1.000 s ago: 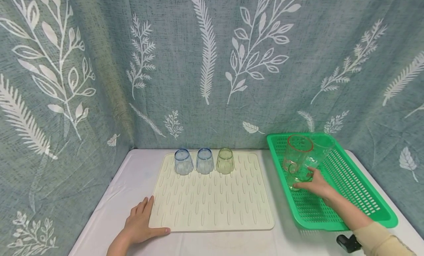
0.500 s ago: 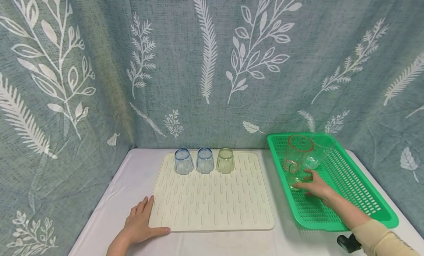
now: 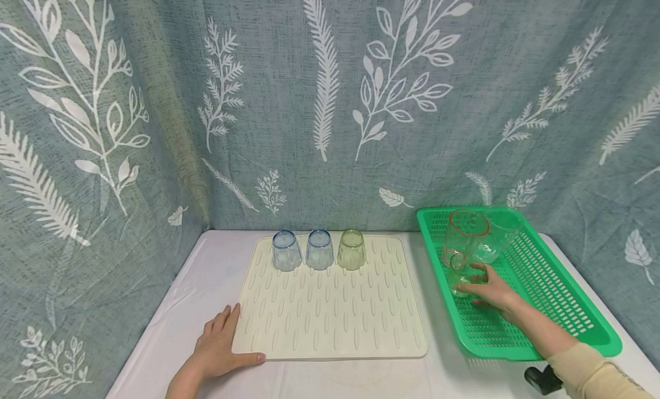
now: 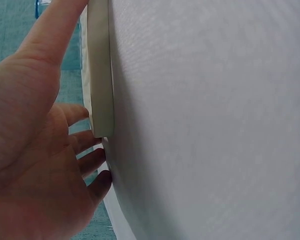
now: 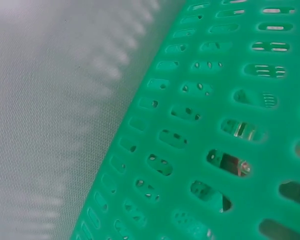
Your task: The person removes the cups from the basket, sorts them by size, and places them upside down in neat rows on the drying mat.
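Inside the green basket (image 3: pixel 541 278), near its left wall, grips the green-tinted glass (image 3: pixel 462 276) with the right hand (image 3: pixel 492 290) in a half-open curl, fingers farther around it than one second ago, while leaving it in practically the same spot. Cannot clearly make out the far fingertips through its walls, nor tell hand from glass behind the slots in the right wrist view. Holds it between thumb and fingers, just in front of the red-rimmed glass (image 3: pixel 460 238), and rests the left hand (image 3: pixel 216 341), unmoved and spread, at the near left corner of the cream mat (image 3: pixel 330 313).
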The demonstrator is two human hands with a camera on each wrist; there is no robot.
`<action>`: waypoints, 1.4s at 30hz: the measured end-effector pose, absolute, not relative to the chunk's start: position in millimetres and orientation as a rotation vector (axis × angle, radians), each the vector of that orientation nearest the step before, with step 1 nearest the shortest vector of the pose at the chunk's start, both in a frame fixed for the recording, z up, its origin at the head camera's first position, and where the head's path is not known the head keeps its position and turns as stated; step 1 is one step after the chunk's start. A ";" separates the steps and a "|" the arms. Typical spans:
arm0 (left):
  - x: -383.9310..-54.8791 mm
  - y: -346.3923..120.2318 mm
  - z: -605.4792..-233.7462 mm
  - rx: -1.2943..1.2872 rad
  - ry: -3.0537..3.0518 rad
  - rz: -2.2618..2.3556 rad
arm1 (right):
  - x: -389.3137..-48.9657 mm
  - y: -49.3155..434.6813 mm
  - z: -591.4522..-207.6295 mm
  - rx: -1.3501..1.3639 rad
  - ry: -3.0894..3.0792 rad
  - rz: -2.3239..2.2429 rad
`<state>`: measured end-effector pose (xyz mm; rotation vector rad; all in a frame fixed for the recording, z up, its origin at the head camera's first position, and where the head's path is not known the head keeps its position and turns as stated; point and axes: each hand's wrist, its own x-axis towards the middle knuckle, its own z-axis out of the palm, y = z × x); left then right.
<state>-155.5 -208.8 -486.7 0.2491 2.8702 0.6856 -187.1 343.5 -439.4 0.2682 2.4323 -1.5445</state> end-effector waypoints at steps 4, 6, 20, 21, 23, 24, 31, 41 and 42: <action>-154.9 -208.9 -486.5 0.246 2.865 0.695 | -186.2 344.2 -438.4 0.269 2.424 -1.581; -154.8 -208.7 -486.0 0.244 2.860 0.698 | -185.2 344.9 -437.5 0.269 2.411 -1.601; -156.2 -208.2 -485.5 0.229 2.855 0.698 | -175.0 336.1 -417.6 0.234 2.370 -1.790; -156.2 -208.2 -485.5 0.229 2.855 0.697 | -174.0 334.4 -415.6 0.236 2.376 -1.805; -156.0 -208.1 -485.5 0.229 2.855 0.697 | -171.6 331.5 -411.1 0.230 2.388 -1.836; -156.0 -208.1 -485.4 0.230 2.855 0.696 | -170.6 330.2 -408.6 0.229 2.393 -1.849; -155.9 -209.1 -485.5 0.236 2.854 0.703 | -164.4 317.9 -390.3 0.162 2.374 -1.973; -154.9 -208.4 -482.9 0.226 2.845 0.727 | -156.6 277.3 -378.3 0.051 2.267 -2.078; -154.8 -208.2 -482.7 0.225 2.844 0.728 | -156.3 272.8 -378.2 0.046 2.266 -2.071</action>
